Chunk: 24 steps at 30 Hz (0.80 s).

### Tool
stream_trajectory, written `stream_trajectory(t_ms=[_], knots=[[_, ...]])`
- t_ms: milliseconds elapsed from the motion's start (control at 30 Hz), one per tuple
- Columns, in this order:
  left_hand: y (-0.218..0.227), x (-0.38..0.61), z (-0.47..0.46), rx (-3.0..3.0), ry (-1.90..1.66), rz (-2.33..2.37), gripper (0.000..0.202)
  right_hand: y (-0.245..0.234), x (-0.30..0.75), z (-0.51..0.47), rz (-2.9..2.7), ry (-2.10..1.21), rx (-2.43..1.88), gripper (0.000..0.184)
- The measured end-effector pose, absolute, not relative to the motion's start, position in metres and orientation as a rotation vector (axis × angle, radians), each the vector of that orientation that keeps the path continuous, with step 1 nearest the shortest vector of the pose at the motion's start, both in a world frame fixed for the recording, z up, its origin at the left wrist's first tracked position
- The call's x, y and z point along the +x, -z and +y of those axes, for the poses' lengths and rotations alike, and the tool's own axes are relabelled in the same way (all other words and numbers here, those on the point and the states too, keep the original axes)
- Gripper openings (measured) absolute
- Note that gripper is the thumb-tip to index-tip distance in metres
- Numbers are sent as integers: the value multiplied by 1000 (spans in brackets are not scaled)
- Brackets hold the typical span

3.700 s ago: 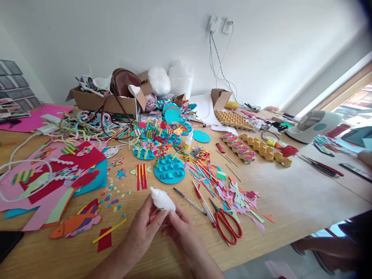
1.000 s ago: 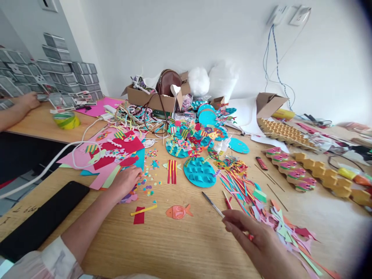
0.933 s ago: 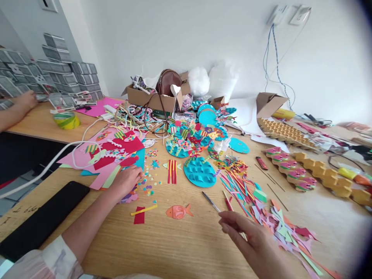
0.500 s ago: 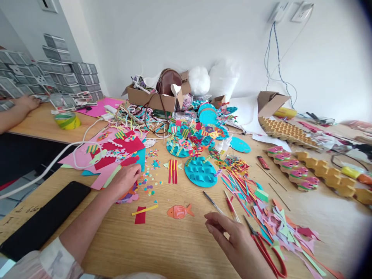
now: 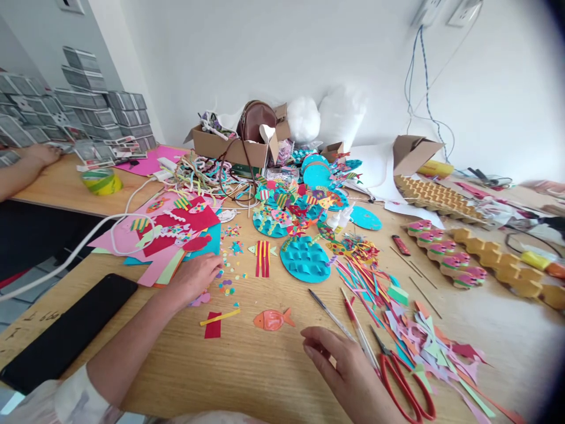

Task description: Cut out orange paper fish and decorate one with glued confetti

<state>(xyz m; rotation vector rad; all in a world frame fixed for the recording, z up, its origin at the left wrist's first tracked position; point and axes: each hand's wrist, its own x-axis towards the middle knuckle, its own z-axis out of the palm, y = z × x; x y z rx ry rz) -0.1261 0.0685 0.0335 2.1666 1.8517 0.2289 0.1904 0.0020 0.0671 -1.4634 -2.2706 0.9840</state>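
In the head view my left hand (image 5: 198, 278) is over the table, palm down, with its fingers bent together and their tips hidden. Beside it lie scattered paper dots (image 5: 228, 287), and pink and purple paper pieces (image 5: 202, 298) show partly under it. Nearer to me a yellow strip (image 5: 220, 318) crosses a red paper rectangle (image 5: 212, 328). An orange paper fish (image 5: 272, 320) lies flat between my hands. My right hand (image 5: 335, 359) is loosely curved, thumb and fingers apart, holding nothing visible. To its right are a red-handled pen (image 5: 355, 318) and red-handled scissors (image 5: 404, 380).
A striped paper fish (image 5: 262, 259) and a blue disc with paper loops (image 5: 304, 259) lie ahead. Paper strips and scraps (image 5: 435, 347) spread on the right, egg-carton pieces (image 5: 494, 259) beyond. A black phone-like slab (image 5: 70, 330) lies left. Another person's hand (image 5: 42, 154) is far left.
My left hand has moved slightly right, toward the paper dots, uncovering less of the orange and purple pieces. My right hand has shifted a little left, toward the orange fish.
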Motion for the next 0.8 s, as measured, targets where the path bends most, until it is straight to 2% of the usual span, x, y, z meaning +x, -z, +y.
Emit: stream_trajectory(t_ms=[200, 800], knots=[[-44, -102, 62, 2217, -139, 1692, 13, -68, 189, 0, -2283, -1000, -1429, 21], [-45, -106, 69, 2204, -184, 1735, 16, -68, 186, -4, -2308, -986, -1443, 20]])
